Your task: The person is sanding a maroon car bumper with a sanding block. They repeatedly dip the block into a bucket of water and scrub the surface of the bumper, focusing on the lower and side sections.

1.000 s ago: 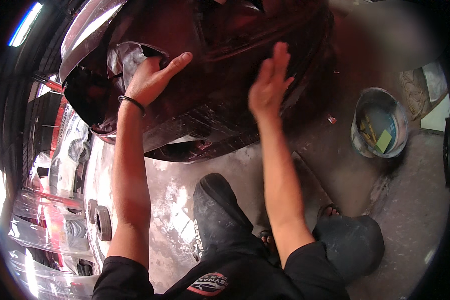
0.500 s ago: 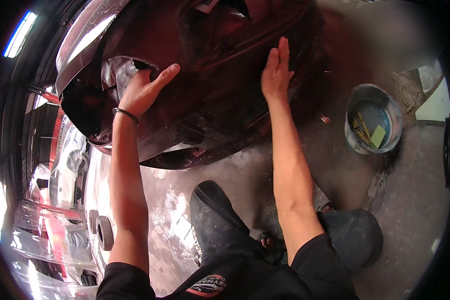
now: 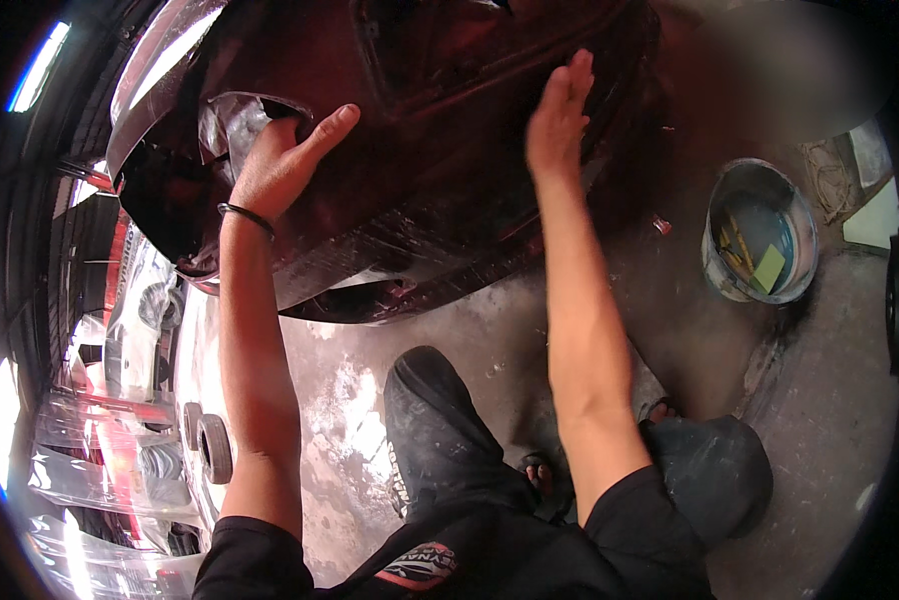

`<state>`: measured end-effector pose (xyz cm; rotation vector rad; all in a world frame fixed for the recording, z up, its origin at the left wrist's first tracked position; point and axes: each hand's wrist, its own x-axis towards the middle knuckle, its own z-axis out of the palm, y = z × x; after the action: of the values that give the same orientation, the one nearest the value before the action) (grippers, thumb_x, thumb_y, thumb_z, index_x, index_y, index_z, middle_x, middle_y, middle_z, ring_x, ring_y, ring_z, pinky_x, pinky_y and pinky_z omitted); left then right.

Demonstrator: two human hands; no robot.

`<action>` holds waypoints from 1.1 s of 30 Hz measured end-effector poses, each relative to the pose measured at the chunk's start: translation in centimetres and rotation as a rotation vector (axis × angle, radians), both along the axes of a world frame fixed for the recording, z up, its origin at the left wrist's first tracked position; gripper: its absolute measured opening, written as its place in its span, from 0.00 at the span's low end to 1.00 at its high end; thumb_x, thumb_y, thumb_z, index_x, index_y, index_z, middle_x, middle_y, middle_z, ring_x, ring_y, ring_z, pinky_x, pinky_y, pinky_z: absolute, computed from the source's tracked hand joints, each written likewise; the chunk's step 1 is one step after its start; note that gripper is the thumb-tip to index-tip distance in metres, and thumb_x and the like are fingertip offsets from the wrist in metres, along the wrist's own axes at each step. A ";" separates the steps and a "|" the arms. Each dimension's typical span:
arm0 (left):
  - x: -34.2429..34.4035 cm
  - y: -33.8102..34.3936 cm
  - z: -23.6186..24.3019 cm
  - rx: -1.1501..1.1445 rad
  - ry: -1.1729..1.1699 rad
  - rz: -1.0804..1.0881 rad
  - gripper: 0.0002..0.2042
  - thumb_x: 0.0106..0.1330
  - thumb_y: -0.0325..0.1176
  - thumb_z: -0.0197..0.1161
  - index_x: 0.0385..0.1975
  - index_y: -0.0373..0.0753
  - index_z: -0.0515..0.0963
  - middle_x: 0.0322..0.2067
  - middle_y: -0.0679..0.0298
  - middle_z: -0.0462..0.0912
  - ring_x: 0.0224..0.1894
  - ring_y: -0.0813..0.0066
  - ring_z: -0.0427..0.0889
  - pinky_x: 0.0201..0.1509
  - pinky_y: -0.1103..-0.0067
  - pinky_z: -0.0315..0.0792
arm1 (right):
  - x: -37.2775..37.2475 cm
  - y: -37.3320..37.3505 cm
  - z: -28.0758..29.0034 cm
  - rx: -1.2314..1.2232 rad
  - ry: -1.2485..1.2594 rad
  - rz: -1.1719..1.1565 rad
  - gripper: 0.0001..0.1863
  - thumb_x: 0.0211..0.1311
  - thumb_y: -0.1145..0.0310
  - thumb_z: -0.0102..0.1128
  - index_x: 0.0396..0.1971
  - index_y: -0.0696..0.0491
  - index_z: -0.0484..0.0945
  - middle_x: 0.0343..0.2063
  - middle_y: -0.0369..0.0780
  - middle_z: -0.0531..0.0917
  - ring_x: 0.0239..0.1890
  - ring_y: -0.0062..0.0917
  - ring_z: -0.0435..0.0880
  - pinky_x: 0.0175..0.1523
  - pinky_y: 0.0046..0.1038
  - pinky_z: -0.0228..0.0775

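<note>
A large dark red car bumper (image 3: 410, 190), scuffed and dusty, fills the upper middle of the view. My left hand (image 3: 275, 165) grips it at an opening on its left side. Its fingers reach into that gap and are partly hidden, while the thumb lies stretched along the outer surface. A black band circles the left wrist. Farther right, my right hand (image 3: 560, 125) rests its edge against the bumper, fingers extended, with nothing held in it.
On the floor to the right stands a round bucket (image 3: 760, 235) holding water, yellow sticks and a green-yellow pad. Tires (image 3: 215, 448) and cars sit at the left. My bent legs are below the bumper. A blurred patch hides the upper right.
Both hands and the bumper sit slightly higher in the view. My right hand has slid a little farther up along the bumper. The bucket appears shifted right as the view moved.
</note>
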<state>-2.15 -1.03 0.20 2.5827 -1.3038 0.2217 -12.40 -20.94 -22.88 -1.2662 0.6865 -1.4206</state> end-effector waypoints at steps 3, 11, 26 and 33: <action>0.9 1.3 -1.0 -0.057 0.003 -0.062 0.39 0.68 0.73 0.69 0.29 0.31 0.81 0.26 0.66 0.76 0.34 0.76 0.74 0.45 0.71 0.73 | 2.1 11.8 -0.8 -0.140 0.049 -0.026 0.40 0.90 0.44 0.31 0.89 0.52 0.42 0.89 0.49 0.42 0.90 0.48 0.34 0.86 0.62 0.15; 2.0 1.3 -0.5 -0.037 0.010 -0.053 0.41 0.67 0.75 0.69 0.28 0.31 0.81 0.27 0.67 0.76 0.35 0.76 0.74 0.45 0.71 0.74 | 1.0 12.1 -0.2 -0.210 0.074 -0.016 0.37 0.89 0.47 0.37 0.88 0.51 0.51 0.88 0.45 0.49 0.89 0.53 0.40 0.82 0.73 0.18; 1.7 0.9 -0.6 -0.006 -0.017 -0.055 0.41 0.67 0.76 0.68 0.27 0.32 0.80 0.26 0.68 0.74 0.35 0.79 0.73 0.45 0.72 0.73 | 1.2 18.7 -1.3 -0.073 0.139 0.065 0.41 0.90 0.45 0.32 0.88 0.55 0.40 0.88 0.51 0.40 0.89 0.56 0.34 0.83 0.70 0.21; 1.5 0.7 -0.4 -0.009 -0.008 -0.047 0.42 0.66 0.77 0.67 0.27 0.32 0.81 0.27 0.68 0.76 0.35 0.78 0.74 0.44 0.71 0.74 | 1.3 19.9 -2.0 -0.056 0.113 0.078 0.40 0.90 0.45 0.33 0.89 0.52 0.39 0.89 0.50 0.39 0.89 0.56 0.32 0.84 0.67 0.23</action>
<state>-0.60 -0.37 -0.19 2.5432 -1.3608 0.2300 -11.15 -1.04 -24.90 -1.4103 0.6699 -1.3207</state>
